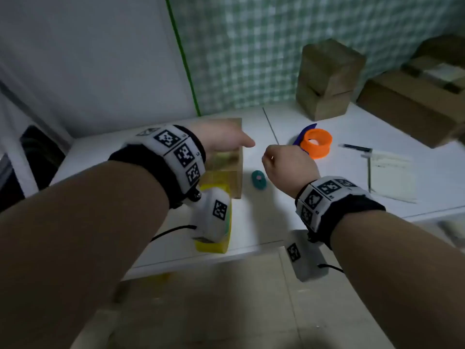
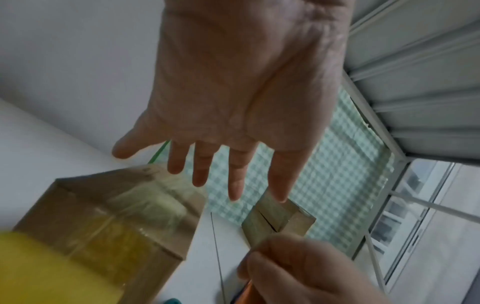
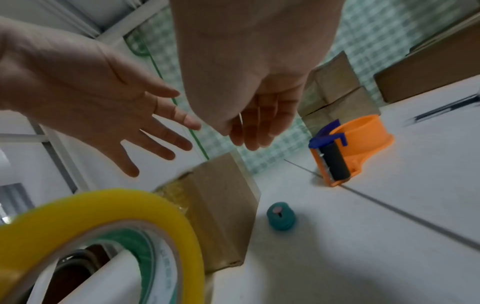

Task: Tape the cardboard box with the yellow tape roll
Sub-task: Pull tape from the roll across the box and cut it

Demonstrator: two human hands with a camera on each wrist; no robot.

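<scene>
A small cardboard box [image 1: 232, 170] stands on the white table [image 1: 276, 217], with glossy yellowish tape over its top and near side [image 2: 124, 232]. My left hand [image 1: 224, 138] hovers just above it with the fingers [image 2: 201, 166] straight and spread, touching nothing. The yellow tape roll [image 1: 214, 244] stands on edge at the table's front, close before the box, partly hidden by the wrist camera; it fills the lower left of the right wrist view [image 3: 109, 216]. My right hand [image 1: 284, 166] hangs right of the box, its fingers [image 3: 255, 127] loosely curled and holding nothing.
A small teal round object [image 1: 259, 180] lies right of the box. An orange tape dispenser [image 1: 315, 143], a pen [image 1: 354, 148] and white sheets [image 1: 392, 177] lie further right. A tall cardboard box [image 1: 327, 79] and a large one [image 1: 412, 107] stand at the back.
</scene>
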